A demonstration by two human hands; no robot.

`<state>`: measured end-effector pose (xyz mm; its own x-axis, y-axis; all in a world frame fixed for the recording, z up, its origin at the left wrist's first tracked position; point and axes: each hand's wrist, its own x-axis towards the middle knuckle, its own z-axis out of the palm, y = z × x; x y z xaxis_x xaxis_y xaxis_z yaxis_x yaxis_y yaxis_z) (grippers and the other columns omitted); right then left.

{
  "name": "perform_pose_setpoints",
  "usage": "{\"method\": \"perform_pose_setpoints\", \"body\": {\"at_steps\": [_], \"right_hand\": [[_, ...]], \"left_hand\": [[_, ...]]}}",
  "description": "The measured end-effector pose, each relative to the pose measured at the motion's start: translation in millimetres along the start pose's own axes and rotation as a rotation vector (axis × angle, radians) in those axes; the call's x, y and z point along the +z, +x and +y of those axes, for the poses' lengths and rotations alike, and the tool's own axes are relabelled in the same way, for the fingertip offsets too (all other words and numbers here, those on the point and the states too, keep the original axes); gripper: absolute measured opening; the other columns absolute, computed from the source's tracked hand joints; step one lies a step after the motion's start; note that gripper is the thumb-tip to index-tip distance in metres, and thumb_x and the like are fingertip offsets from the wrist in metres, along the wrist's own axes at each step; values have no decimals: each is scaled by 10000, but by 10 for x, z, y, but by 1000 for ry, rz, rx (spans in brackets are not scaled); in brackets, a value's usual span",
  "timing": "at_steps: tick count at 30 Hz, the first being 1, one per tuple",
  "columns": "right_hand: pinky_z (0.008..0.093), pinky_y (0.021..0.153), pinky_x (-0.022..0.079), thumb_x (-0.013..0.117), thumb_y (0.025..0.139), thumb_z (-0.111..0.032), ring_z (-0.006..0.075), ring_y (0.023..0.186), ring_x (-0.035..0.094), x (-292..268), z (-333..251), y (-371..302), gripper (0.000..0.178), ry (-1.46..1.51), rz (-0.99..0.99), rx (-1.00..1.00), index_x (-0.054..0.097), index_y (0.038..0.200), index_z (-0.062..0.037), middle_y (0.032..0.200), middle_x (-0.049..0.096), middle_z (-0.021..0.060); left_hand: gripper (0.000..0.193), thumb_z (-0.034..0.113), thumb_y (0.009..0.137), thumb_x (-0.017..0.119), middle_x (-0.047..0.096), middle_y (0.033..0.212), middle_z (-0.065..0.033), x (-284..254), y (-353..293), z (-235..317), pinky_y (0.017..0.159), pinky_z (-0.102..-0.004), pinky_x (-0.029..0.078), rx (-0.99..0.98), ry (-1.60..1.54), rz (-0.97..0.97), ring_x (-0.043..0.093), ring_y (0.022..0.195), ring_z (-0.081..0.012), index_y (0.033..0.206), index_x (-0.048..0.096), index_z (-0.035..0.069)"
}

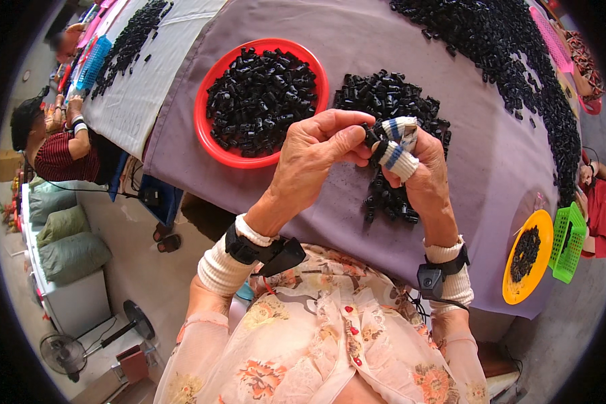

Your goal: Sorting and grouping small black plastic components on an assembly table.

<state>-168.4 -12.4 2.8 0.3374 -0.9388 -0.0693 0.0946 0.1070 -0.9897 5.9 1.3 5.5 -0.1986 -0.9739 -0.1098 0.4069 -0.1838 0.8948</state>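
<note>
Over the cloth-covered table, my left hand (310,151) pinches a small black plastic part (369,135) between thumb and fingertips. My right hand (425,172) meets it from the other side, thumb and forefinger wrapped in striped knit finger covers (400,158) and closed at the same part. Fingers partly hide the part, so its exact shape cannot be made out. A loose pile of similar black parts (390,94) lies just beyond and beneath my hands. To the left of the pile, a round red tray (202,121) holds many more of them.
Black parts (491,47) spread in a broad band along the far right. A yellow plate (513,286) with black bits and a green basket (567,252) are at the right edge. Other people (64,151) sit at the left and right; a fan (64,353) stands lower left.
</note>
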Motion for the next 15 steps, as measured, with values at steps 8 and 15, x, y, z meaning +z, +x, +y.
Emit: {"method": "perform_pose_setpoints", "body": {"at_steps": [8,15], "right_hand": [[171,384,330,670,789,-198,21,455,450,10,-28,-15,179,77,-9,-13,585,848,-52,588,528,-25],[189,355,284,635,825,-241,34,415,412,20,6,11,213,496,-156,90,558,817,-43,555,500,-16]], "left_hand": [[267,119,848,598,636,861,-73,22,6,17,680,-245,497,46,3,-41,595,719,-110,1069,575,-30],[286,97,825,622,635,870,-78,46,29,29,673,-250,490,83,-40,-63,593,719,-115,1077,566,-25]]}}
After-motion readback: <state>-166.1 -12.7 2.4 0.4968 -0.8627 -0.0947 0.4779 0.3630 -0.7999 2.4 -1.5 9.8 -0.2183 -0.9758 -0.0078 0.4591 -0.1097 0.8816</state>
